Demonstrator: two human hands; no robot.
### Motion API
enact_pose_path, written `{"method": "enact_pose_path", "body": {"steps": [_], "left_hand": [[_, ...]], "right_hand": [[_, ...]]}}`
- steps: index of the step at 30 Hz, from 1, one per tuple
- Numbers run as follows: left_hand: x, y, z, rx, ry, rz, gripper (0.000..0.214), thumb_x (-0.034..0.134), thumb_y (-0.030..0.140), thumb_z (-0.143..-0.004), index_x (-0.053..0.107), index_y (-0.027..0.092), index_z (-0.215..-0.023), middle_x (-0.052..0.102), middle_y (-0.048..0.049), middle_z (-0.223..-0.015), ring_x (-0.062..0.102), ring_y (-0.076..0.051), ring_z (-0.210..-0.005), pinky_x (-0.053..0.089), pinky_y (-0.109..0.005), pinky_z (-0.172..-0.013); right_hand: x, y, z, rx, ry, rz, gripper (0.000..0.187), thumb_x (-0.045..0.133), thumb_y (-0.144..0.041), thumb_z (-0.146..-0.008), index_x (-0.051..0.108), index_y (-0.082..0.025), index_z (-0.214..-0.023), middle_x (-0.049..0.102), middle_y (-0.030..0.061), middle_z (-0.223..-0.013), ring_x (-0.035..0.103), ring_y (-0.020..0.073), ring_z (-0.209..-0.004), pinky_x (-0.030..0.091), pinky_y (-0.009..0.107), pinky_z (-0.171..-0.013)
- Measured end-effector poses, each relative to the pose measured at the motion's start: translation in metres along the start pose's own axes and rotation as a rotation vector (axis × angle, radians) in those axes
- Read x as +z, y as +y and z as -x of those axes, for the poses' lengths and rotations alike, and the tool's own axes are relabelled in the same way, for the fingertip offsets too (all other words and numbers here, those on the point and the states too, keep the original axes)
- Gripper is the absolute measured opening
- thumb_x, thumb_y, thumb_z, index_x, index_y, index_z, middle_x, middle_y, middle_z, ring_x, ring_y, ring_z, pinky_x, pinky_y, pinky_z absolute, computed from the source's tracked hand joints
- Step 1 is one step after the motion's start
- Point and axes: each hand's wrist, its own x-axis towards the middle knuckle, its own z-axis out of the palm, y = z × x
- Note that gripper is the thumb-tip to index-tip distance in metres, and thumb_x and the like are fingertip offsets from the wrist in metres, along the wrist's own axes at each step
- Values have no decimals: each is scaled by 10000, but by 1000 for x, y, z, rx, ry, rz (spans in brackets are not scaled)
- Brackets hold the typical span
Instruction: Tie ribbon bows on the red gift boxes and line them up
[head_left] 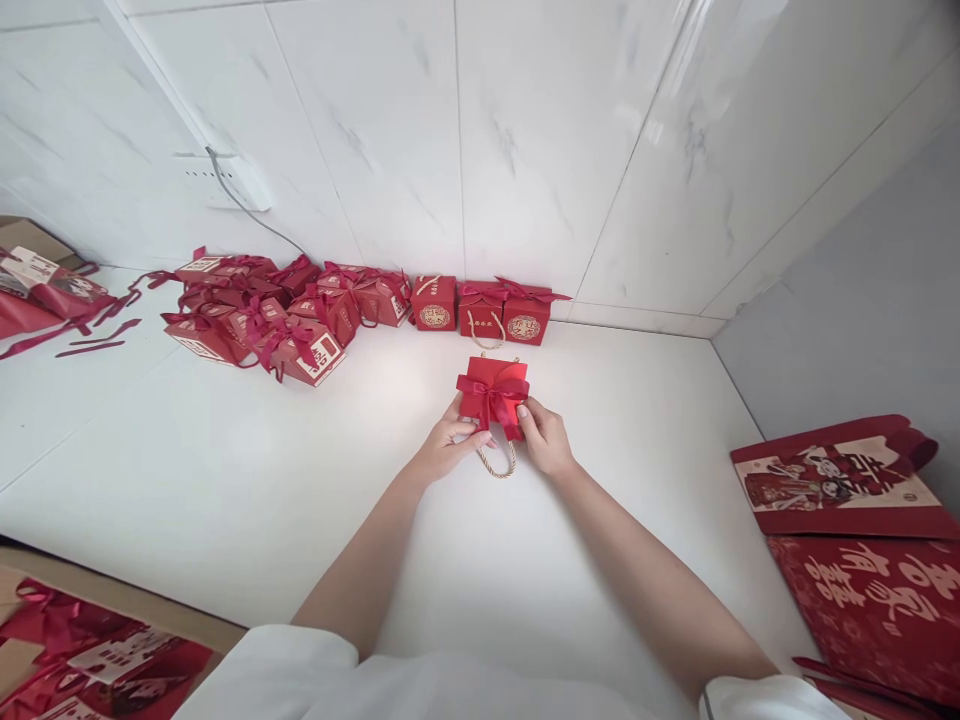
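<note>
A small red gift box [475,402] with a dark red ribbon bow [495,392] across its top is between my two hands over the white table. One gold twisted cord handle [496,470] loops down from its near side. My left hand [448,442] holds the left side, its thumb by a ribbon tail. On the right side, my right hand [546,434] grips the box with the thumb on top near the bow. Fingers under the box are hidden.
Finished-looking red boxes [435,304] stand in a row against the tiled wall. A pile of ribboned boxes [262,315] lies left of them. Loose ribbon strips [97,340] lie farther left. Red gift bags [862,580] are at the right edge, and a carton [127,590] of red items sits lower left.
</note>
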Motion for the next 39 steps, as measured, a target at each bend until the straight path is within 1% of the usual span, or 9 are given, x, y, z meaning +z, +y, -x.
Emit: {"method": "enact_pose_path", "body": {"steps": [3, 9, 14, 18, 22, 25, 30, 36, 39], "left_hand": [[0, 2, 1, -3, 1, -17, 266, 606, 456, -813, 762, 240, -828, 367, -19, -1462, 474, -305, -1248, 495, -439, -995], [-5, 3, 3, 18, 9, -108, 221, 655, 440, -776, 742, 238, -754, 366, -7, -1475, 324, -313, -1375, 272, -475, -1160], [-5, 2, 2, 38, 32, -25, 364, 627, 489, -784, 643, 193, -571, 532, -53, -1341, 477, -308, -1254, 385, -444, -1060], [-12, -4, -1, -41, 347, 151, 464, 419, 561, -887, 569, 179, -672, 675, -82, -1101, 619, -262, -1046, 422, -454, -982], [-26, -6, -11, -94, 581, 159, 363, 513, 548, -848, 565, 214, -980, 632, -74, -1166, 649, -220, -988, 416, -440, -986], [-31, 0, -24, -147, 488, 91, 432, 603, 545, -784, 586, 223, -1070, 614, -89, -1210, 613, -238, -1062, 426, -415, -972], [-22, 7, -50, -249, 257, 17, 458, 745, 509, -644, 629, 211, -972, 667, -82, -1104, 637, -248, -959, 507, -366, -795], [-26, 8, -68, -242, 330, -27, 363, 665, 533, -704, 620, 179, -769, 701, -52, -844, 646, -198, -741, 500, -339, -719], [-33, 15, -69, -255, 388, -49, 377, 587, 556, -763, 609, 181, -797, 707, -72, -858, 659, -223, -771, 482, -378, -789]], "right_hand": [[0, 0, 0, 21, 30, -24, 380, 365, -484, -947, 378, -222, -672, 376, -43, -581, 343, 127, -535, 303, 270, -535], [0, 1, -1, 57, 36, -122, 422, 337, -516, -950, 373, -225, -645, 415, -30, -569, 388, 136, -528, 334, 282, -530], [1, 7, 3, 19, -7, -238, 493, 274, -568, -943, 469, -224, -649, 516, 7, -598, 498, 164, -562, 410, 309, -551], [1, 8, 9, -23, -3, -279, 572, 233, -582, -942, 508, -218, -597, 505, 21, -552, 489, 165, -515, 397, 318, -521], [-2, 3, 10, 23, 227, -256, 566, 250, -553, -954, 489, -219, -564, 480, 17, -523, 479, 165, -523, 396, 323, -543], [-6, 1, 6, 98, 298, -275, 532, 285, -559, -947, 488, -217, -592, 483, 9, -530, 471, 158, -515, 395, 310, -520], [-8, 7, -1, 205, 283, -346, 505, 314, -579, -928, 469, -215, -614, 480, -2, -530, 474, 151, -490, 407, 293, -483], [-5, 13, -3, 209, 300, -371, 438, 365, -549, -920, 474, -209, -665, 496, -6, -610, 475, 133, -499, 402, 270, -465], [-4, 12, -3, 192, 352, -342, 362, 413, -538, -905, 531, -209, -808, 601, 41, -836, 577, 163, -693, 468, 276, -558]]}}
